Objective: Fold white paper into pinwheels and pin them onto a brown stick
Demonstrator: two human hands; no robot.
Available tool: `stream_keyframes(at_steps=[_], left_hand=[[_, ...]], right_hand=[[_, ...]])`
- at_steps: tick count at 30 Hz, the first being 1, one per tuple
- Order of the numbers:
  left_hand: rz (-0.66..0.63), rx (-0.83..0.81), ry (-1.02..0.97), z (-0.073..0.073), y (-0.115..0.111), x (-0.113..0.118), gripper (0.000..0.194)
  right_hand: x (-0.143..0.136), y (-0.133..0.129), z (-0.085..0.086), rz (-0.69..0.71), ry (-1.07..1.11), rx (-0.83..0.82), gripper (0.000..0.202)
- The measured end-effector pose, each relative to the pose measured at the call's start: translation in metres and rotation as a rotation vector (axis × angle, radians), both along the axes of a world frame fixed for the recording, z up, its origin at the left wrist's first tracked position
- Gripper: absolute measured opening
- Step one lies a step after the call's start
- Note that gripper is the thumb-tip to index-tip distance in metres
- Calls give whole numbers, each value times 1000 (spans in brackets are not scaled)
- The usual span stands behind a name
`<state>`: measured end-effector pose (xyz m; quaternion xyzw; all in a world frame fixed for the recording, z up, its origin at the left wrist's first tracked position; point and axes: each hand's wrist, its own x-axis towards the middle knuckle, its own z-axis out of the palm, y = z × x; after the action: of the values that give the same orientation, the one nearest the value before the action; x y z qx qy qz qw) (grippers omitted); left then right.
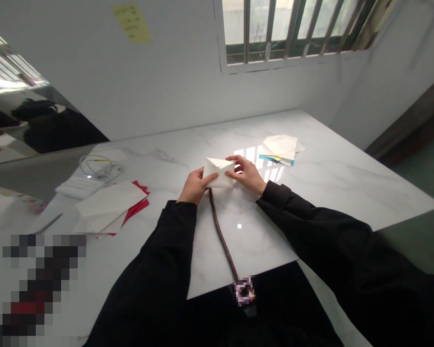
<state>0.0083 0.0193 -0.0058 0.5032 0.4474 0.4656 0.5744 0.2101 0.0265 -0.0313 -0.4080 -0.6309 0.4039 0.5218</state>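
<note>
Envelope (220,181) held; yellow note (132,22) illegible.

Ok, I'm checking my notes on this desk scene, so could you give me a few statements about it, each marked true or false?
1. The left hand and the right hand both touch the white envelope. True.
2. The paper pile on the left has green pieces showing at its edge. False: the pieces showing there are red.
3. Some blue shows under the pale sheets of the paper pile on the right. True.
4. The yellow note lies flat on the table. False: it is on the wall.
5. The window has bars across it. True.
</note>
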Motion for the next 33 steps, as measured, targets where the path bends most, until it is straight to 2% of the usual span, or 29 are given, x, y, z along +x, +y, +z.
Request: stream_keyframes(at_steps=[4, 8, 12, 19, 27, 33], left_hand=[[41, 32, -4, 1, -1, 3, 59], [67, 35, -3, 3, -3, 5, 56], [91, 52, 6, 1, -2, 4, 55], [39, 59, 27, -1, -2, 5, 51], [2, 10, -9, 5, -7, 10, 55], [40, 56, 44, -1, -5, 9, 53]], right_hand=[[2, -5, 8, -132, -144, 162, 48], [3, -9, 15, -261, -330, 382, 29], [2, -12, 19, -295, -431, 507, 16], [-2, -17, 22, -177, -428, 526, 23], [-2, -15, 17, -99, -423, 465, 10], [-3, -16, 19, -83, -422, 471, 6]])
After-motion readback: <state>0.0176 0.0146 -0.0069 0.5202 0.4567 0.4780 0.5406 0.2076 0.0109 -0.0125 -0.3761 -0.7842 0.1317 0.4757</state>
